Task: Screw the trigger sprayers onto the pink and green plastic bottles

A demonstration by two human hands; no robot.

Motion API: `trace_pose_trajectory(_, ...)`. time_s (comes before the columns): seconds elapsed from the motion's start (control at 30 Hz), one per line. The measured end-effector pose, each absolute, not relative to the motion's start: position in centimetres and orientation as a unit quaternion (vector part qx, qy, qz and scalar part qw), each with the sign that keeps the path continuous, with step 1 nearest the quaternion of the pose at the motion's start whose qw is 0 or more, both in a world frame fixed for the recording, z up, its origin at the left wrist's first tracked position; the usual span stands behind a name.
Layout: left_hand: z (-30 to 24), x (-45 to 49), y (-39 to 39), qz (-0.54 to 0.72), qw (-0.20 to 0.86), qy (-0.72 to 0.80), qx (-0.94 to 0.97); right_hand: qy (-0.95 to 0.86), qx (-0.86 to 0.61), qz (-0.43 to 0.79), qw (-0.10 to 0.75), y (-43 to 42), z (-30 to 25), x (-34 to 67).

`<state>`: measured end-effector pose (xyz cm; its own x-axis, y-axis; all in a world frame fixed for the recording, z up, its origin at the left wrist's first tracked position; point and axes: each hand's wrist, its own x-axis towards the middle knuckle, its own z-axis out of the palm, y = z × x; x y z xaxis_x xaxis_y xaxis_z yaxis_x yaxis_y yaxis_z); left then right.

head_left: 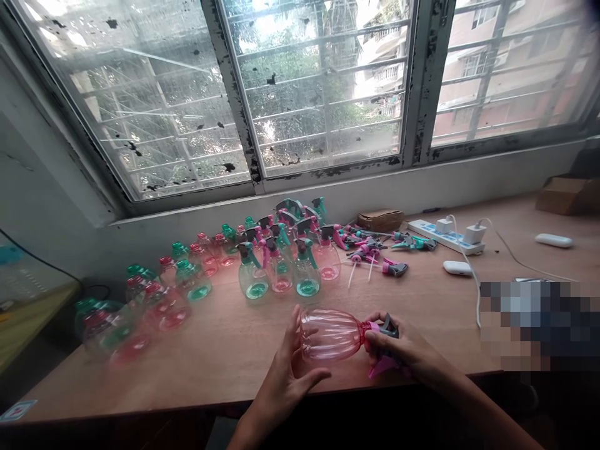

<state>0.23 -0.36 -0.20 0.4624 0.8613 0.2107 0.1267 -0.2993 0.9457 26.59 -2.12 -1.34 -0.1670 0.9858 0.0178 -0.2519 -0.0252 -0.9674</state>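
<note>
above the bench [244, 356], near its front edge, the pink bottle [330, 335] is held sideways and could perhaps slip down, because the left hand [287, 372] has its fingers spread open around the base, and only the right hand [407, 345] seems grasping, fingers at the spray head [390, 329].

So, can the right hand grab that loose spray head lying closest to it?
Probably not yet: the right hand is holding the pink bottle by its top. Nothing seems to block the way to the spray head, though.
</note>
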Motion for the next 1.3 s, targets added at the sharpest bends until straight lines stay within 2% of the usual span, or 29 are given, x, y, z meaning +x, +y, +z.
trace_pose_trajectory(0.27, 0.26, 0.28, -0.44, 0.386, 0.426, 0.359, 0.735, -0.467, -0.382, 0.600, 0.525, -2.00, -1.45, 26.64)
trace_pose_trajectory(0.5, 0.28, 0.32, -0.48, 0.368, 0.460, 0.368, 0.719, -0.481, -0.384, 0.596, 0.516, -1.93, -1.66, 26.71)
trace_pose_trajectory(0.67, -0.04, 0.33, -0.08, 0.385, 0.385, 0.379, 0.748, -0.474, -0.367, 0.603, 0.527, -1.76, -2.14, 26.86)
trace_pose_trajectory(0.8, -0.13, 0.40, -0.18, 0.380, 0.420, 0.389, 0.727, -0.485, -0.376, 0.595, 0.520, -1.82, -2.08, 26.89)
trace_pose_trajectory(1.1, 0.04, 0.43, -0.22, 0.376, 0.418, 0.383, 0.733, -0.482, -0.383, 0.595, 0.517, -1.87, -1.84, 26.89)
trace_pose_trajectory(1.3, -0.33, 0.09, -0.18, 0.391, 0.493, 0.344, 0.697, -0.487, -0.386, 0.590, 0.515, -1.97, -1.65, 26.85)
